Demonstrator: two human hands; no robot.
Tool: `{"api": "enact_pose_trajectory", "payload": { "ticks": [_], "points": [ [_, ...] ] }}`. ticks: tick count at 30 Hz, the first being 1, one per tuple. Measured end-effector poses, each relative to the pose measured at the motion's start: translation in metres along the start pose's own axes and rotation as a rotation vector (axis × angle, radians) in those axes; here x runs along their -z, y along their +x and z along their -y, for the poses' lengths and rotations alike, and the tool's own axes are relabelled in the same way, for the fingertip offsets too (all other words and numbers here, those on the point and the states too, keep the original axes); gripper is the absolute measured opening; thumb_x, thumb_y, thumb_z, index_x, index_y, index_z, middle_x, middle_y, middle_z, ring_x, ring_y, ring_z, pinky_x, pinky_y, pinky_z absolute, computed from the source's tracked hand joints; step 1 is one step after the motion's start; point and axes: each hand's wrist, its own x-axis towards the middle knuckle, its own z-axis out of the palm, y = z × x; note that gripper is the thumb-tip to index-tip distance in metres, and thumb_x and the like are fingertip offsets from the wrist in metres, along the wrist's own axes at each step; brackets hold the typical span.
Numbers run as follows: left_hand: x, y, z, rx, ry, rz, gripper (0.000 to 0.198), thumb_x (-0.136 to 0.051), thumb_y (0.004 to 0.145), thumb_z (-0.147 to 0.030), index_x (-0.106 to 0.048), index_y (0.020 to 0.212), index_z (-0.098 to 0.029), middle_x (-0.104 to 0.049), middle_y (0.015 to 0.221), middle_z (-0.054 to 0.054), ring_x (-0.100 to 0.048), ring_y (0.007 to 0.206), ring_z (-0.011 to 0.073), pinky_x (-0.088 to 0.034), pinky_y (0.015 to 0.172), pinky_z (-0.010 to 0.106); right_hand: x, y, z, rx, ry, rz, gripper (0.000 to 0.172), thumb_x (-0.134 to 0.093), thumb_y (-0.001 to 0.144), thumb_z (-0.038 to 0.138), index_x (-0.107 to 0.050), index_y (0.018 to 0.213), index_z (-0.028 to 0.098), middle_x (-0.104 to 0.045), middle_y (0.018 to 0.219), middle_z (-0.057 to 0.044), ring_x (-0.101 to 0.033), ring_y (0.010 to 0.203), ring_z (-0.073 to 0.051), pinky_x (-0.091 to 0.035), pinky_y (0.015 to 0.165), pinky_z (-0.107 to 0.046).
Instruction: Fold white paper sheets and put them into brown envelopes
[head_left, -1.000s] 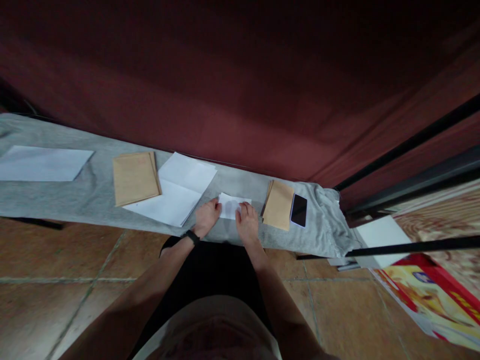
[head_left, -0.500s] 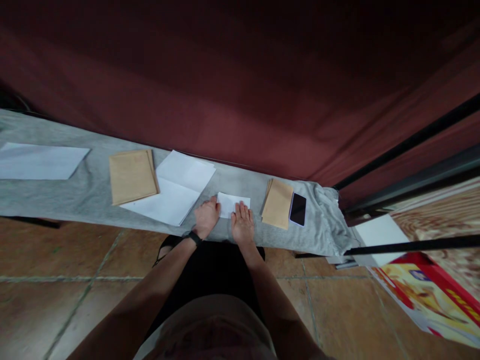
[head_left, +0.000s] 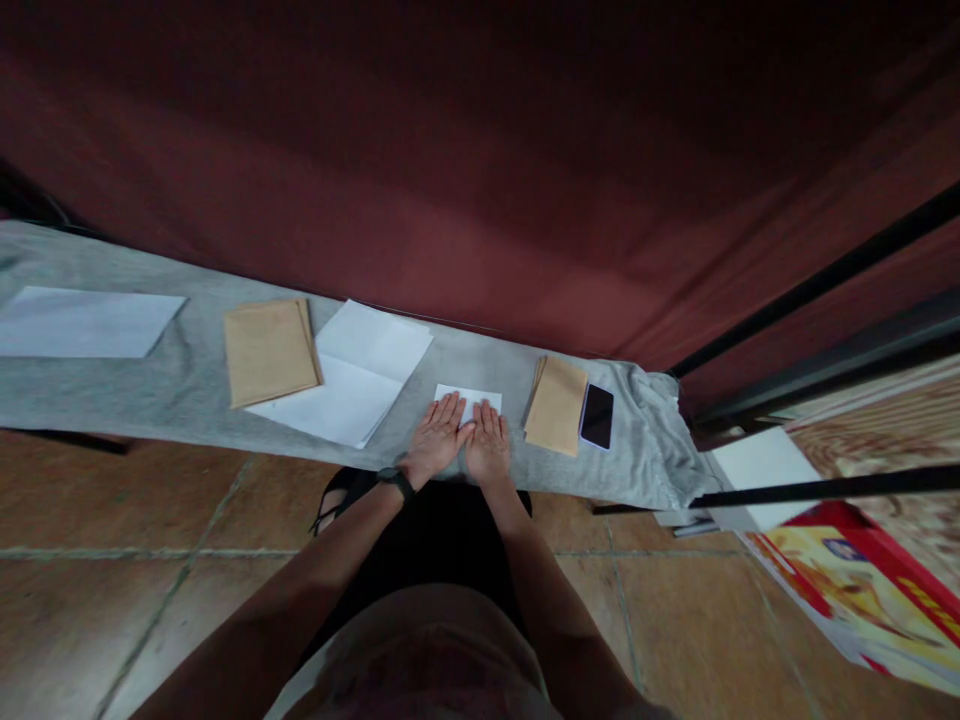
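Note:
A small folded sheet of white paper (head_left: pixel 469 392) lies on the grey cloth in front of me, its lower part covered by my hands. My left hand (head_left: pixel 436 438) rests flat on its left side, fingers stretched out, with a black band on the wrist. Beside it, my right hand (head_left: pixel 487 446) lies flat on the right side of the paper, fingers extended. The two thumbs meet or nearly meet. To the left are larger creased white sheets (head_left: pixel 367 375), partly under a stack of brown envelopes (head_left: pixel 271 352).
More brown envelopes (head_left: pixel 556 405) lie to the right, with a phone (head_left: pixel 597 416) next to them. White paper (head_left: pixel 90 322) sits at the far left of the cloth-covered bench (head_left: pixel 202 380). A dark red curtain (head_left: pixel 450 200) hangs behind; a printed box (head_left: pixel 862 590) stands at lower right.
My left hand has moved right from the paper's left edge onto it, its fingers now stretched flat. My right hand stays on the paper, nearly unmoved.

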Motion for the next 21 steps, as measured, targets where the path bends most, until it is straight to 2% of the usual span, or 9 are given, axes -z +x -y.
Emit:
{"api": "enact_pose_trajectory", "payload": {
  "ticks": [5,9,12,18,21],
  "points": [
    [0.004,-0.004,0.015,0.039,0.055,-0.014,0.063,-0.032,0.103,-0.039,-0.032,0.158,-0.01,-0.027,0.167,0.015,-0.02,0.156,0.0267,-0.016,0.127,0.046,-0.001,0.003,-0.007,-0.062,0.011,-0.046,0.056,-0.027,0.108,0.034,-0.03,0.16,0.013,-0.029,0.166,-0.012,-0.025,0.155,-0.024,-0.018,0.126,-0.047],
    [0.006,-0.005,0.013,0.061,0.066,0.003,0.062,-0.032,0.103,-0.038,-0.032,0.158,-0.009,-0.023,0.168,0.017,-0.017,0.157,0.0284,-0.013,0.128,0.047,0.002,0.004,-0.011,-0.066,0.026,-0.083,0.056,-0.028,0.107,0.033,-0.033,0.159,0.013,-0.032,0.165,-0.012,-0.029,0.153,-0.026,-0.02,0.126,-0.048],
    [0.007,-0.004,0.01,0.061,0.08,0.019,0.063,-0.032,0.103,-0.038,-0.033,0.157,-0.008,-0.022,0.167,0.019,-0.017,0.157,0.0306,-0.011,0.128,0.049,0.006,0.007,-0.007,-0.076,0.028,-0.098,0.055,-0.029,0.106,0.03,-0.037,0.156,0.009,-0.036,0.162,-0.016,-0.031,0.152,-0.026,-0.02,0.125,-0.05],
    [0.011,-0.003,0.006,0.042,0.097,0.025,0.062,-0.033,0.1,-0.031,-0.035,0.156,-0.005,-0.025,0.166,0.02,-0.014,0.157,0.0306,-0.009,0.127,0.051,0.005,0.017,0.011,0.078,0.021,0.029,0.054,-0.027,0.108,0.033,-0.039,0.156,0.01,-0.033,0.165,-0.013,-0.028,0.154,-0.022,-0.017,0.127,-0.043],
    [0.013,-0.003,0.005,0.026,0.122,0.029,0.061,-0.031,0.099,-0.028,-0.035,0.156,-0.006,-0.029,0.165,0.018,-0.015,0.157,0.0289,-0.009,0.128,0.05,0.0,0.018,0.01,0.093,0.001,0.054,0.055,-0.026,0.108,0.035,-0.036,0.157,0.012,-0.03,0.166,-0.012,-0.026,0.154,-0.022,-0.016,0.127,-0.043]
  ]
}}
